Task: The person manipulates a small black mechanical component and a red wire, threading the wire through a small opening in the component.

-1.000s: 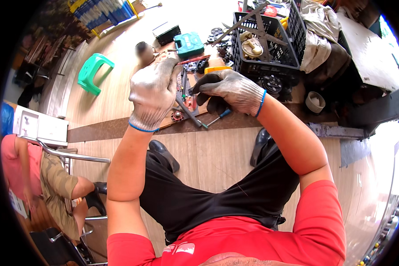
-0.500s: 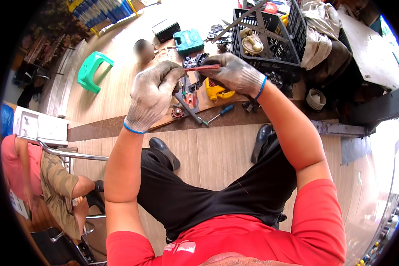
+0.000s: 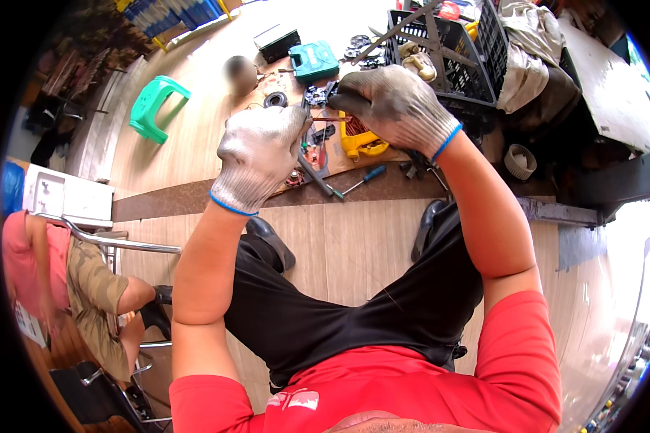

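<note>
Both my hands wear off-white knit gloves with blue cuffs, the right one stained dark. They are raised in front of me over a tool-strewn board. My left hand (image 3: pixel 260 153) is closed, its thumb side toward the right. Opposite it, my right hand (image 3: pixel 401 105) has its fingers pinched together. A thin red strip (image 3: pixel 331 119), perhaps a wire, spans the gap, with its ends hidden in the gloves. Just below my right hand lies a yellow tool housing (image 3: pixel 361 141). A dark rod (image 3: pixel 314 173) slants below the strip.
Beyond the hands are a teal case (image 3: pixel 314 60), a black ring (image 3: pixel 275 99) and a black crate (image 3: pixel 448 65). A blue-handled screwdriver (image 3: pixel 372 173) lies near the board's front edge. A green stool (image 3: pixel 155 108) stands left. A person in pink (image 3: pixel 40 252) sits at far left.
My right hand has turned and its wrist has shifted right. My left hand has rolled and moved slightly right. Less of the red strip shows between them, and the black ring has come into view.
</note>
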Available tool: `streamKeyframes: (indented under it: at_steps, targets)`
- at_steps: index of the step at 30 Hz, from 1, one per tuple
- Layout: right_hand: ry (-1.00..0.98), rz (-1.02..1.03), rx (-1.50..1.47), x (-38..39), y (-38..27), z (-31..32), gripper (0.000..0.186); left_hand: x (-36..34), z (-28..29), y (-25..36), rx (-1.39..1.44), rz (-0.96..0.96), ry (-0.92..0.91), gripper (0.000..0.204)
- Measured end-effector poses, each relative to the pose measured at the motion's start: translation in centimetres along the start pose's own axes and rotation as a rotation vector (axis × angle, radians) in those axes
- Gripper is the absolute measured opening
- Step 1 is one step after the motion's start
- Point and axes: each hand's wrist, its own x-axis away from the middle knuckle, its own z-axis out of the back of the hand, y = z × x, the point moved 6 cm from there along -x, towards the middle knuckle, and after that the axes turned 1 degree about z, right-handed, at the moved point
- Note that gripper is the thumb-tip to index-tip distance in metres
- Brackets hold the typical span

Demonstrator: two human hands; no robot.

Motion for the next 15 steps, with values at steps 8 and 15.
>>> streamKeyframes:
  at_steps: [8, 15]
  targets:
    - [0.067, 0.009, -0.243, 2.2, -3.6, -2.0, 0.027, 0.6, 0.4, -1.3, -0.093, 0.165, 0.187, 0.01]
    - [0.007, -0.101, -0.744, 2.8, -2.6, -4.7, 0.025, 0.4, 1.2, -1.7, 0.318, 0.29, 0.274, 0.014]
